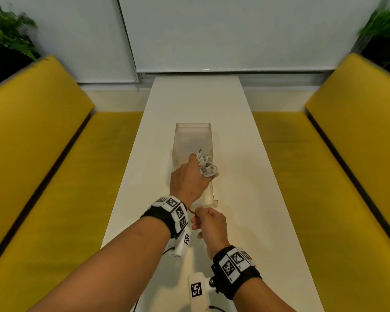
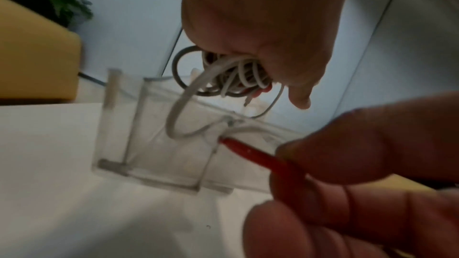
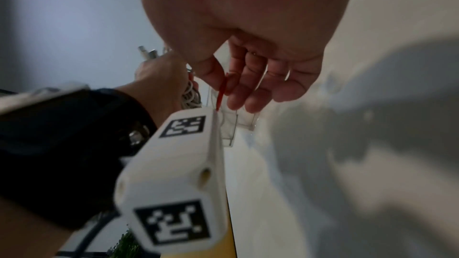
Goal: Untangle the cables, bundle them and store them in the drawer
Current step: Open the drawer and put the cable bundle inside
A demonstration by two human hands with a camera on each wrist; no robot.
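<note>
long white desk (image 1: 196, 104) runs up frame centre, yellow benches (image 1: 43, 136) either side, white blinds (image 1: 223, 32) at top, plants (image 1: 7, 32) in both upper corners. clear drawer (image 1: 208, 194) sits pulled out of its clear case (image 1: 193, 131) mid-desk. left hand (image 1: 188, 181) is curled round the white cables (image 1: 208, 168), held over the drawer. right hand (image 1: 209, 224), lower centre just before the drawer front, pinches a red tie (image 2: 250, 153) between thumb and fingers. tagged wrist cameras (image 1: 175, 209) crowd the lower frame, partly blocking the right wrist view.
</note>
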